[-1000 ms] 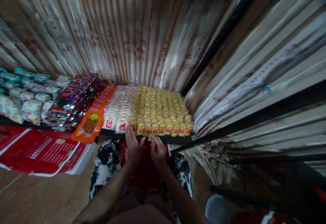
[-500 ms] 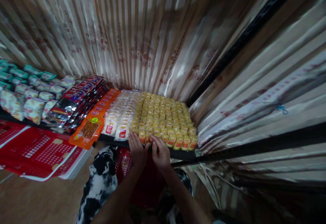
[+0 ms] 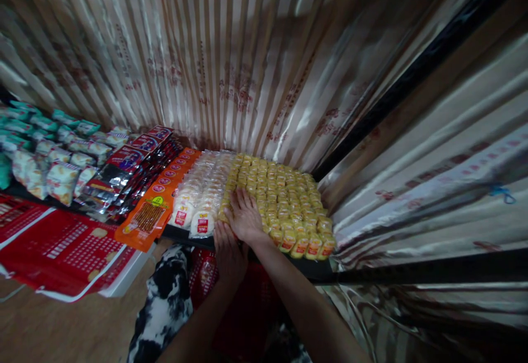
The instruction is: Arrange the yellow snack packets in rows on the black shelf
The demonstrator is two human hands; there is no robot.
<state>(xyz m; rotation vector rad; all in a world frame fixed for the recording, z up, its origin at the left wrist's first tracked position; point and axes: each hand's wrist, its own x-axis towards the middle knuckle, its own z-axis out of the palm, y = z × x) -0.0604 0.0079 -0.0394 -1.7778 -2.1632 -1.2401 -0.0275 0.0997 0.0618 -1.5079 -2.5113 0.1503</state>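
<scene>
Head view: right hand (image 3: 244, 217) lies flat, open, holding nothing, pressing the yellow packets (image 3: 284, 201) level; left hand (image 3: 228, 253), grip unclear, braces the shelf edge (image 3: 313, 267) before them.

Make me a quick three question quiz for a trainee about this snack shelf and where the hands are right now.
1. True or false: the right hand lies flat, palm down, on the yellow packets.
2. Which packets lie directly left of the yellow ones? A) white packets with red labels B) teal packets C) orange packets
3. Fill in: the left hand is at the front ____ of the shelf.

Key
1. True.
2. A, the white packets; the orange packets come further left.
3. edge, just below the right hand.
</scene>
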